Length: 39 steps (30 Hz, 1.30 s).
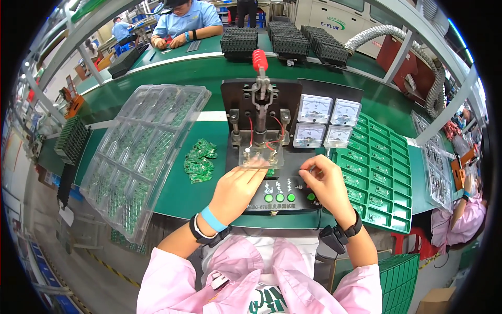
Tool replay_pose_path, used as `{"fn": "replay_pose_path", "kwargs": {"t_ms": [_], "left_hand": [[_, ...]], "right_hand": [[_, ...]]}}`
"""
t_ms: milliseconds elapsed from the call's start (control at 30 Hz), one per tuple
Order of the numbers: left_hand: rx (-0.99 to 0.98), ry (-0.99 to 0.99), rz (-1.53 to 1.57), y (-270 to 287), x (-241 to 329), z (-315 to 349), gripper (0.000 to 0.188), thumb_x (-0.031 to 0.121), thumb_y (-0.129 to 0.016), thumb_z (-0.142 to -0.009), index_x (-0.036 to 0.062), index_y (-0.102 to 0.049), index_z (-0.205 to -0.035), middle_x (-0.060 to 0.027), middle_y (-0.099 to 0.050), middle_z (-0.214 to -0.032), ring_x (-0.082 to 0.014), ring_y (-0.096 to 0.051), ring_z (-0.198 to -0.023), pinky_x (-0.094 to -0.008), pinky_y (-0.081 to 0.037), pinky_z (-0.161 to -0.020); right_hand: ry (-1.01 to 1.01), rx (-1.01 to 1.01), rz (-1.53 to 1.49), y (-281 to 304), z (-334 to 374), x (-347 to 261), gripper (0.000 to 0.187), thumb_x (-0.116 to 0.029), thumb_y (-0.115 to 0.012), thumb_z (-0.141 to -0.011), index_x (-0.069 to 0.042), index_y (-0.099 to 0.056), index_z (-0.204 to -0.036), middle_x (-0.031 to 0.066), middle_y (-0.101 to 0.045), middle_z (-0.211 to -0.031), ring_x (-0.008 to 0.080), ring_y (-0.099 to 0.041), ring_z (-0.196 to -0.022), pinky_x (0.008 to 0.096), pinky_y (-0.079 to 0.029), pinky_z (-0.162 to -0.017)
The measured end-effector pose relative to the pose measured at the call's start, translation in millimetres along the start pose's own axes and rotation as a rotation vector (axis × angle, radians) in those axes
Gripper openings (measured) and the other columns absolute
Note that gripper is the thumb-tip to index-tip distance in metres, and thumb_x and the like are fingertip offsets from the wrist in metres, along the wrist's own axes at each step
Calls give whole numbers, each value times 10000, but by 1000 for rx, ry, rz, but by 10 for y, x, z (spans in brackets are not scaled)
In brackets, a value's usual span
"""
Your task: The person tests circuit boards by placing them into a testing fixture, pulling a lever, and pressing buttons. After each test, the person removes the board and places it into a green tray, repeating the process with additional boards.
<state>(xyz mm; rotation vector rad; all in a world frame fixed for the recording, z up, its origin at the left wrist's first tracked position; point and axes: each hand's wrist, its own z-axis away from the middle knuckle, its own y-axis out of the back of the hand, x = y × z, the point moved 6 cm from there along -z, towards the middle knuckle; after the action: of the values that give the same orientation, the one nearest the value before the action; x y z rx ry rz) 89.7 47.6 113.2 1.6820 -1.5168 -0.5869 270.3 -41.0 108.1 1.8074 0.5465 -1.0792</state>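
Our left hand [235, 191] reaches under the clear plate [277, 157], seemingly seating the board [270, 173] just right of its fingers. Our right hand [325, 180] curls nearby; we cannot tell whether either pinches anything. Clamping probably calls for withdrawing those left fingers first.

The fingertips of the left hand [236, 189] are blurred at the clear plate [276, 158]; contact cannot be determined. The green board [270, 172] is mostly covered. Any item within the right hand [325, 180] is indiscernible. Panel meter [315, 108] markings are too small to read.
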Motion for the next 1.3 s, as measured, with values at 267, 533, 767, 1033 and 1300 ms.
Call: {"fn": "replay_pose_path", "kwargs": {"t_ms": [267, 533, 767, 1033, 1300], "left_hand": [[94, -29, 15, 167, 36, 124, 324, -40, -612, -749, -29, -662, -1069, -160, -692, -1049, -302, -681, -980, -381, -553, -824], [93, -100, 2, 245, 35, 102, 297, -22, -604, -761, -29, -665, -1051, -156, -694, -1042, -300, -685, -963, -378, -560, -820], [-57, -21, 40, -117, -15, 22, 330, 13, -594, -777, -22, -655, -1100, -144, -678, -1107, -273, -659, -1048, -363, -527, -897], [-82, 44, 81, -120, 27, 11, 306, 47, -622, -814, -20, -645, -1112, -149, -667, -1125, -291, -631, -1089, -381, -487, -952], [-94, 52, 82, -47, 198, -6, 305, 139, -685, -822, -20, -653, -1080, -143, -664, -1104, -306, -618, -1095, -441, -461, -945]], "right_hand": [[302, -77, 124, -431, -161, -200, 206, -104, -775, -768, 22, -662, -884, 76, -580, -870, 130, -524, -640, 279, -448, -576], [-13, -120, -29, -374, -225, -15, 276, -79, -790, -726, 3, -668, -959, 70, -577, -803, 155, -527, -635, 293, -458, -575], [-4, 80, 202, 462, 199, 157, 284, -10, -746, -728, -12, -671, -1001, 47, -648, -908, 91, -561, -699, 232, -477, -581], [-193, 327, 82, 1779, 368, 862, 314, 42, -675, -788, 0, -653, -1099, 15, -631, -872, 66, -554, -700, 240, -495, -598], [-271, 581, 228, 2882, -356, 2257, 375, -55, -663, -823, 2, -621, -1191, 36, -646, -853, 105, -612, -729, 266, -486, -645]]}}
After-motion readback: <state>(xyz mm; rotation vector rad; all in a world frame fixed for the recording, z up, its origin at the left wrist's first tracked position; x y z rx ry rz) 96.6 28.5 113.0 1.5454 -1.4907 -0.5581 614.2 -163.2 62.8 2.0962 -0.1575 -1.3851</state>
